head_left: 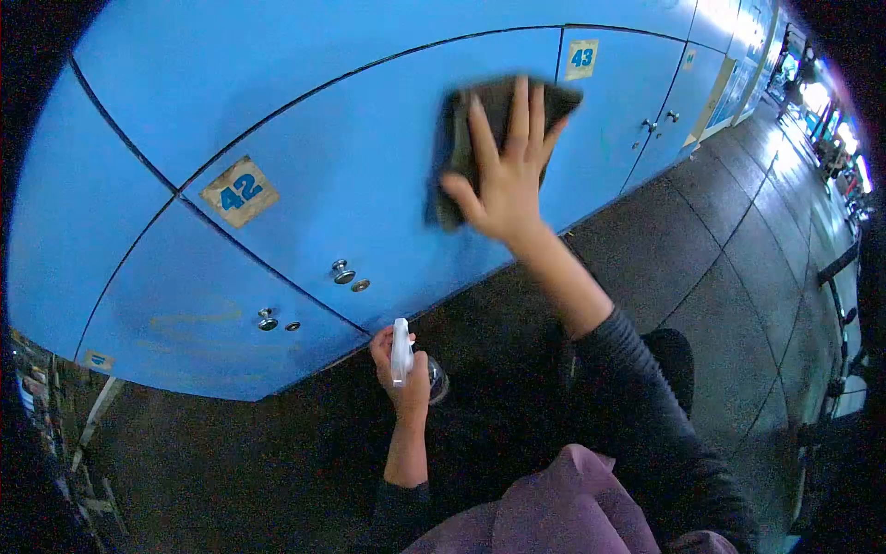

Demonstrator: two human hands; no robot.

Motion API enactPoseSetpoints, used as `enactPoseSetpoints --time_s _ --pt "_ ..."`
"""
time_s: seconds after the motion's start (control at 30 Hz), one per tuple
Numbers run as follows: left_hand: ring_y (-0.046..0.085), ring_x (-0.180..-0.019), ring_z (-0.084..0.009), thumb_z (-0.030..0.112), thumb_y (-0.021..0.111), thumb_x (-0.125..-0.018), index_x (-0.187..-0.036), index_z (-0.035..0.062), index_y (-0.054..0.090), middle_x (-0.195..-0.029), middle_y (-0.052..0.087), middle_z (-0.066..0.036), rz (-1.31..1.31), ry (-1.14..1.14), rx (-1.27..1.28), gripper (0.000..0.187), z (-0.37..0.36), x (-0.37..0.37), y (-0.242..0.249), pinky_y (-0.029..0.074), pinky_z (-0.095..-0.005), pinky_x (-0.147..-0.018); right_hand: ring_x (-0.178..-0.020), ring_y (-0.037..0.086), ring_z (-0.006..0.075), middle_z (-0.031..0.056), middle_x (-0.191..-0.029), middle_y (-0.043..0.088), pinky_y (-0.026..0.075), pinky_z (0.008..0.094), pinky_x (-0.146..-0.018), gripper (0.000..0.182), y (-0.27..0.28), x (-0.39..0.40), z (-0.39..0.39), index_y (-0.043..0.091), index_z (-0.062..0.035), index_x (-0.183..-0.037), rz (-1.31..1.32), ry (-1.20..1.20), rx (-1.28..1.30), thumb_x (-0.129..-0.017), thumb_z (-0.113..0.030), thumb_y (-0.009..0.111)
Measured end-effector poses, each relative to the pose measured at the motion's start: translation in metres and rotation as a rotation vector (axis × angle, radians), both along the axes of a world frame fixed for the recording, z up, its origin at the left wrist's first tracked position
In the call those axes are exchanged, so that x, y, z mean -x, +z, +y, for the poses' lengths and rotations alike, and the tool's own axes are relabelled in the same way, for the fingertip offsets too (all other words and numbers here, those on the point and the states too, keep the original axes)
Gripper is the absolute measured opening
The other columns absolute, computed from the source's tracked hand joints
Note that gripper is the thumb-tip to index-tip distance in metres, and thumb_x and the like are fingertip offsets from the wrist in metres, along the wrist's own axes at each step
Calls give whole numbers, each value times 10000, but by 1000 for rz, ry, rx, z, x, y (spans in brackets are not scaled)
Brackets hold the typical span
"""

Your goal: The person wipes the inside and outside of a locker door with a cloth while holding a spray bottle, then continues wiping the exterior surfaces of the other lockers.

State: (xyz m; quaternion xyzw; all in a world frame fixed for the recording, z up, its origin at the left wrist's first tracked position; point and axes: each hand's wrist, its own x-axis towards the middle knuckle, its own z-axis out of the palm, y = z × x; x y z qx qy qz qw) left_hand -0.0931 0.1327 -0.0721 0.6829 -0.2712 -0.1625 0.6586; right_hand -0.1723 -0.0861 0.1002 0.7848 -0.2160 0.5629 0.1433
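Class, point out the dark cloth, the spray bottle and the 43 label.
Dark cloth [499, 109], head view: exposed fabric near its middle.
Spray bottle [401, 353], head view: white spray head.
43 label [581, 59], head view: its printed face.

The right sleeve [646, 397] is dark grey (rucked into fine ridges along the forearm), the left sleeve [402, 503] similarly dark; mauve cloth [568, 503] folds loosely between.

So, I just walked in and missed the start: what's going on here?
A person's right hand is spread over a dark cloth, against smooth blue locker doors, between the pale square labels 42 and 43. Their left hand holds a clear bottle with a white spray head, lower down, apart from the cloth.
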Motion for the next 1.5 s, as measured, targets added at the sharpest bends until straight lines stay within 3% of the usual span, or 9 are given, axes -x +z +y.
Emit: enactPoseSetpoints --time_s 0.2,0.4,0.47,0.6,0.67,0.8,0.9,1.2,1.5 --pt "572 -1012 -228 -77 528 -692 -1199 19 380 -1108 536 -160 58 -1 -25 536 -4 2 0 438 -346 -893 -1361 140 416 234 -1478 168 96 599 -1045 650 68 -32 14 414 -180 -1369 -185 14 56 -830 -537 480" --pt "573 -1007 -234 -80 518 -690 -1194 11 385 -1094 536 -156 -102 -19 -22 529 -3 4 -7 442 -352 -893 -1281 356 293 40 -1439 359 214 581 -1018 579 -47 -13 5 456 -392 -1305 170 89 187 -744 -501 546" --pt "578 -1000 -236 -76 518 -696 -1190 9 395 -1083 541 -155 -15 14 -99 517 -5 8 6 451 -353 -878 -1229 420 300 77 -1389 415 294 542 -993 482 -103 9 -4 521 -349 -1255 362 167 175 -777 -379 571" --pt "583 -995 -239 -54 538 -712 -1190 18 408 -1073 554 -152 -136 -12 -48 501 -2 11 3 462 -359 -854 -1184 461 299 80 -1368 434 406 412 -925 538 -164 67 10 497 -234 -1295 412 296 -208 -781 -106 590" --pt "597 -965 -241 -36 557 -715 -1179 26 429 -1035 575 -141 -75 -40 -93 486 2 10 1 470 -357 -833 -1180 471 292 101 -1345 442 406 345 -937 521 -183 98 51 471 -168 -1312 156 423 -871 -819 -16 542" --pt "622 -898 -247 3 603 -718 -1124 38 492 -955 615 -122 -487 -92 -228 422 5 3 1 484 -358 -797 -939 548 184 51 -1040 580 441 314 -833 401 -214 161 109 443 -90 -1305 -698 457 -1876 -907 -133 472" --pt "631 -869 -253 26 634 -716 -1074 33 538 -931 627 -118 -669 -149 -256 371 6 9 5 492 -364 -782 -996 554 215 72 -1106 576 443 346 -881 412 -211 209 124 450 -105 -1297 -896 545 -2053 -908 -241 474" --pt "610 -948 -239 -49 600 -721 -1133 -8 537 -1008 614 -128 -455 -172 111 419 10 13 -28 478 -340 -837 -1048 535 218 62 -1219 534 449 366 -876 491 -129 315 176 430 -131 -1326 -1127 645 -2026 -883 -331 498" --pt "598 -935 -217 -45 622 -734 -1109 1 554 -1039 601 -118 -578 -228 212 384 53 104 96 476 -337 -821 -1040 563 326 157 -1161 586 429 453 -934 442 -67 380 225 537 -26 -1195 -1436 926 -1684 -888 -335 466"
